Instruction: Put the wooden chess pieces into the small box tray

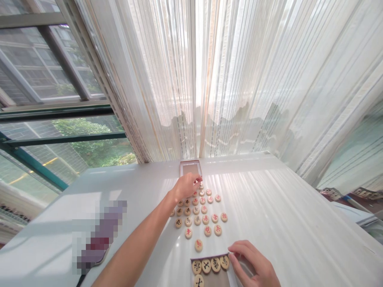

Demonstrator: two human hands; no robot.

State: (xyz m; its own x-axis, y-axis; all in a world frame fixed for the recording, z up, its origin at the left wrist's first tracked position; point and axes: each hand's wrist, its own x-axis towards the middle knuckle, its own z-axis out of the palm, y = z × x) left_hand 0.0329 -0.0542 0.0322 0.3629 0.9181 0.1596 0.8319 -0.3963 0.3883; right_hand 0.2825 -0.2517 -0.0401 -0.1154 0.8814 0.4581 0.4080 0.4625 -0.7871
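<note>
My left hand [188, 185] reaches to the far end of the scattered xiangqi pieces [196, 209]. Its fingers are curled together just above a round piece [201, 186]; whatever lies between the fingertips is hidden. Close to me is a shallow box [220, 279] with a row of black-character pieces [215, 264] along its far side and one more piece [198, 281] below them at the left. Thumb and fingers of my right hand [254, 263] pinch the box at its far right corner. The loose pieces bear red or black characters, and my left forearm covers some.
A second shallow tray or lid [190, 162] lies beyond my left hand. On the left of the white table [269, 207] is a pixelated object [101, 235] with a dark cable. Sheer curtains [197, 79] hang behind the table, beside an open window [60, 139].
</note>
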